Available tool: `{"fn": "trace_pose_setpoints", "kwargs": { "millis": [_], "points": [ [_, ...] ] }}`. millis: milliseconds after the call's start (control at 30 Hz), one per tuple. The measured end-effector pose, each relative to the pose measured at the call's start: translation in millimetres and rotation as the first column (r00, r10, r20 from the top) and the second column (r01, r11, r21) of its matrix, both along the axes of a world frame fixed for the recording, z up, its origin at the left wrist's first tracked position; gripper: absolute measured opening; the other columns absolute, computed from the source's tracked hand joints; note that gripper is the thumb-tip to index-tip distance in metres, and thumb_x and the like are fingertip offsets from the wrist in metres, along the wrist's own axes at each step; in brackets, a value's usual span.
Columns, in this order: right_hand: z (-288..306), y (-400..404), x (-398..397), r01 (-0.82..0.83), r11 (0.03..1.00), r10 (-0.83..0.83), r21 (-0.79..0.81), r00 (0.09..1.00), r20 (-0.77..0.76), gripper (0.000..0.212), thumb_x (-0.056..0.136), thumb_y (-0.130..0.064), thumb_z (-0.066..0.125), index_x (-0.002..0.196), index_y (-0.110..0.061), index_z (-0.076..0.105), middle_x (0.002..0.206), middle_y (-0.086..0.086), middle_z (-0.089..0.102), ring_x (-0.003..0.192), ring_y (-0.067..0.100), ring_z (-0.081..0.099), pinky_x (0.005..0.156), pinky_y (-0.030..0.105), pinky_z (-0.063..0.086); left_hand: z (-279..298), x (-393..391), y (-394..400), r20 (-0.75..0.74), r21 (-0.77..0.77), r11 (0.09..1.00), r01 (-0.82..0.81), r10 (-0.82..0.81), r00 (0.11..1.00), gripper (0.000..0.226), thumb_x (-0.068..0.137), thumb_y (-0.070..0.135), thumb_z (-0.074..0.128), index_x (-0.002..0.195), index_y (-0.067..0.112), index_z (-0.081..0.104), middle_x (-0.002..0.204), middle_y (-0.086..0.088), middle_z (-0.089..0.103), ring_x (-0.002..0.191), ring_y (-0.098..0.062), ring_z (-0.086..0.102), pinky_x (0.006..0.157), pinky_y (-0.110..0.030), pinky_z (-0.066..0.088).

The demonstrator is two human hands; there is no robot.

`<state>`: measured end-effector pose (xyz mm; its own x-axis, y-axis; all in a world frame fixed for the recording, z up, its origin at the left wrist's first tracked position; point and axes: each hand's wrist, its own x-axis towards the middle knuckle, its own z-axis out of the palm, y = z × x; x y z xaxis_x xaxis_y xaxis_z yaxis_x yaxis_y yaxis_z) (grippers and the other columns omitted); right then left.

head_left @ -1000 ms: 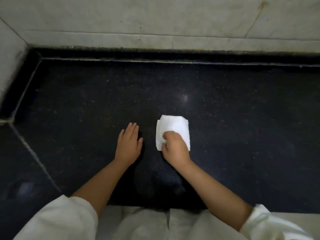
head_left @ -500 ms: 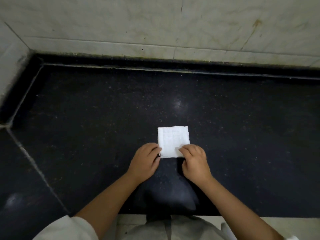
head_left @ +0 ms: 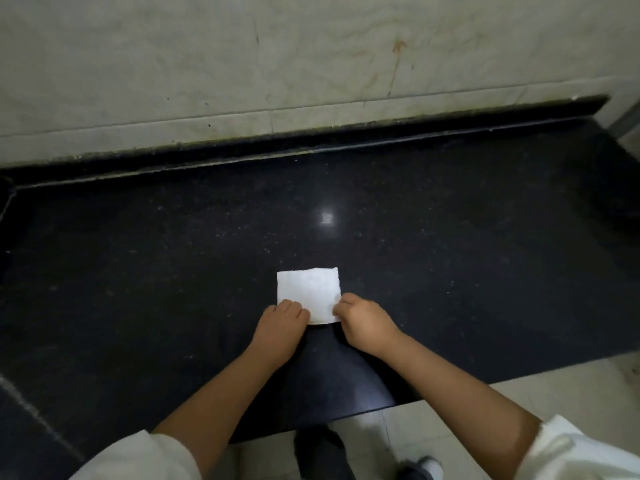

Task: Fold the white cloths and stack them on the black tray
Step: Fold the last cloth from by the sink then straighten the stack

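A small folded white cloth point(head_left: 308, 291) lies flat as a neat square on the black stone counter point(head_left: 173, 265), a little in front of me. My left hand point(head_left: 282, 329) pinches its near left corner with curled fingers. My right hand point(head_left: 363, 322) pinches its near right corner the same way. The near edge of the cloth is partly hidden under my fingers. No black tray shows in this view.
A pale marble wall point(head_left: 277, 64) rises behind the counter. The counter's front edge point(head_left: 450, 386) runs close to my body, with light floor tiles and my shoe point(head_left: 420, 467) below. A seam point(head_left: 38, 420) crosses the counter at lower left.
A second ago my right hand alone pressed the cloth while my left lay flat beside it. Both hands now hold its near corners, and the view has swung to the right.
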<state>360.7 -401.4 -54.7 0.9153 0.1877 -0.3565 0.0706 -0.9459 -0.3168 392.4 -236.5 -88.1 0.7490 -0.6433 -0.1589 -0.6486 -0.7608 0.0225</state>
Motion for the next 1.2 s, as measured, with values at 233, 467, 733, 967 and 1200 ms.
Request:
{"fn": "trace_pose_setpoints", "kwargs": {
  "millis": [233,467,733,967,1200],
  "points": [
    [45,-99,-75,0.487,0.789,-0.469,0.375,0.871,-0.144,0.028,0.085,0.005,0.044,0.091,-0.005,0.069,0.11,0.019,0.066,0.093,0.026,0.064,0.086,0.026,0.048,0,-62,-104,0.075,-0.239,0.941,0.238,-0.227,0.971,0.014,0.067,0.032,0.05,0.075,0.021,0.05,0.056,0.006,0.06,0.048,-0.011,0.058,0.054,-0.017,0.033],
    [77,-275,-217,0.723,0.513,-0.745,0.463,0.643,-0.177,0.022,0.076,0.01,0.057,0.072,-0.009,0.067,0.069,0.005,0.061,0.078,0.022,0.065,0.069,0.018,0.05,19,-176,-297,0.214,-0.301,0.85,0.432,-0.381,0.899,0.012,0.065,0.026,0.041,0.073,0.019,0.034,0.05,0.001,0.055,0.054,-0.016,0.05,0.059,-0.028,0.027],
    [118,-443,-355,0.647,0.762,-0.635,-0.015,0.752,0.178,0.015,0.078,-0.005,0.053,0.066,-0.006,0.062,0.097,0.023,0.065,0.096,0.031,0.058,0.066,0.028,0.027,104,-228,-496,0.292,-0.108,0.583,0.805,-0.756,0.586,0.029,0.08,0.035,0.037,0.064,0.019,0.055,0.055,0.003,0.058,0.046,-0.013,0.056,0.037,-0.018,0.038],
    [166,-583,-386,0.583,0.801,-0.565,-0.136,0.811,0.149,0.034,0.092,-0.027,0.049,0.078,0.002,0.061,0.097,0.024,0.063,0.093,0.034,0.057,0.078,0.037,0.044,171,-236,-651,0.12,0.126,0.518,0.846,-0.854,0.506,0.052,0.097,0.048,0.018,0.111,0.009,0.049,0.114,-0.01,0.058,0.105,-0.028,0.054,0.082,-0.036,0.041],
    [257,-755,-331,0.567,0.824,-0.514,0.004,0.743,0.429,0.029,0.091,-0.015,0.055,0.085,0.012,0.064,0.069,0.017,0.059,0.07,0.028,0.059,0.055,0.024,0.026,245,-169,-812,0.283,-0.22,0.504,0.835,-0.786,0.549,0.074,0.075,0.058,0.001,0.098,0.007,0.05,0.095,-0.006,0.047,0.087,-0.02,0.048,0.076,-0.032,0.037]
  ]
}}
